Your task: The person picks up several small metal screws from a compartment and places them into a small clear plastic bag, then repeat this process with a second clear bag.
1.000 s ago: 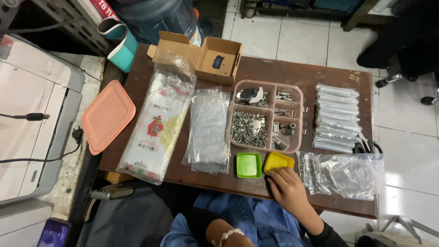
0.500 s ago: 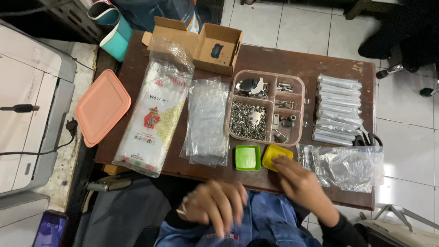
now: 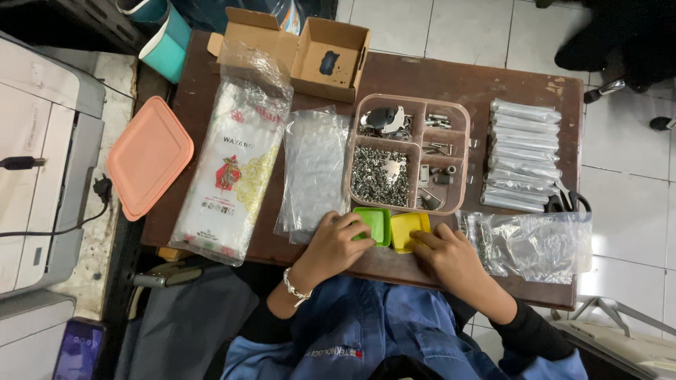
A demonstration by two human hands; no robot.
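Left hand (image 3: 336,244) touches green tray (image 3: 373,225), right hand (image 3: 451,259) yellow tray (image 3: 407,231) (side by side).

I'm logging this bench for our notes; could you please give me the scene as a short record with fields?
Left hand: fingers on the green tray
Right hand: fingers on the yellow tray
Behind trays: pink parts box with screws
Left of box: clear bags
Right: filled bags
Surface: brown table
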